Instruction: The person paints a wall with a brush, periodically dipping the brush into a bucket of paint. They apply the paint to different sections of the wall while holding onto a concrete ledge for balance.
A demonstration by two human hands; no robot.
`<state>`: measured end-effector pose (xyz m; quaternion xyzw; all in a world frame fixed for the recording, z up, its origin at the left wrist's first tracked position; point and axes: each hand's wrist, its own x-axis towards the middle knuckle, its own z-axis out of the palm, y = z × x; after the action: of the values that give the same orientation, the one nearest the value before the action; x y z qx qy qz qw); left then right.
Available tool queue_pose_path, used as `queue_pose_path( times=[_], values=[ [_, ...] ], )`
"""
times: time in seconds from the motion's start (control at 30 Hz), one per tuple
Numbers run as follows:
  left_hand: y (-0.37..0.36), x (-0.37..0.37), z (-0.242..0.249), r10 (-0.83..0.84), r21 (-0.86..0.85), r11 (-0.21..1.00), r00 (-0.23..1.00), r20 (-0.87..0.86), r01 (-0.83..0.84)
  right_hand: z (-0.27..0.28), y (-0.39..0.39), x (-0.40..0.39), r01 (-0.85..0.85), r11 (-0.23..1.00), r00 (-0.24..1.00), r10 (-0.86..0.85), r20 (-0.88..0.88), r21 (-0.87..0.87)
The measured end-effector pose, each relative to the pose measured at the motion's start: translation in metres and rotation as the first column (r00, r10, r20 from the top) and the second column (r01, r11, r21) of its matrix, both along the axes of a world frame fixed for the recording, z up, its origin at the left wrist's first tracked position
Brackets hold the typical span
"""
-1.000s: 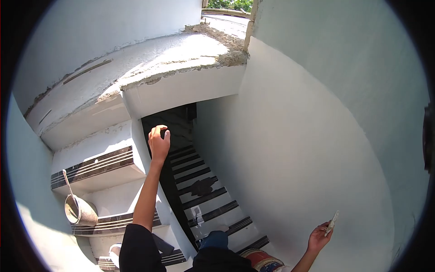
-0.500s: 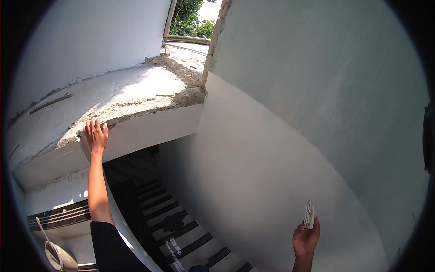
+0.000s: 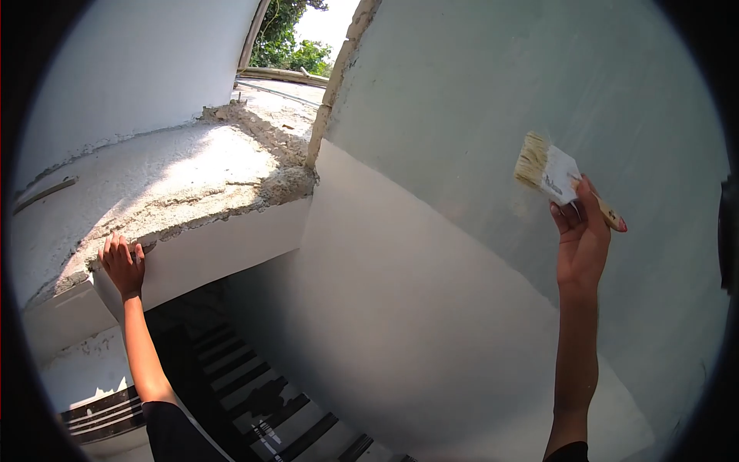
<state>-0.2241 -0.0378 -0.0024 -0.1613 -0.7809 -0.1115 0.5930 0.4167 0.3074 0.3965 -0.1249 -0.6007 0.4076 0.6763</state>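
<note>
My right hand [image 3: 581, 235] is raised in front of the wall at right, closed around a wide flat paintbrush [image 3: 560, 171]. The brush's pale bristles point up and left; its white ferrule shows above my fingers, and the red-tipped wooden handle sticks out at lower right. Whether the bristles touch the wall cannot be made out. The wall [image 3: 446, 92] is grey-green above a slanting line and whiter below it. At left, my left hand [image 3: 123, 263] rests on the rough edge of a concrete ledge [image 3: 177, 173], fingers spread over its top.
Below me a dark stairwell drops away, with black-and-white steps [image 3: 254, 393] running down along the wall. A thin strip [image 3: 46, 192] lies on the ledge at far left. Broken concrete lines the opening at the top, with trees [image 3: 289, 46] outside.
My right hand has risen from low on the wall to the upper grey-green part, turning the brush so its broad side shows. My left hand stays on the ledge while the view shifts.
</note>
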Motion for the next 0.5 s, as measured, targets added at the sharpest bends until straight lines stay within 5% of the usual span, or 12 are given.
queue_pose_path(
  times=[0.3,0.5],
  values=[
    [-0.006,-0.012,-0.012,-0.065,0.005,0.998,0.989,-0.134,0.066,0.106,0.083,-0.119,0.137,0.835,0.828,-0.392,0.401,0.532],
    [-0.009,-0.011,-0.012,-0.084,-0.010,0.996,0.988,-0.128,0.083,0.140,0.102,-0.147,0.124,0.547,0.621,-0.694,0.365,0.828]
  ],
)
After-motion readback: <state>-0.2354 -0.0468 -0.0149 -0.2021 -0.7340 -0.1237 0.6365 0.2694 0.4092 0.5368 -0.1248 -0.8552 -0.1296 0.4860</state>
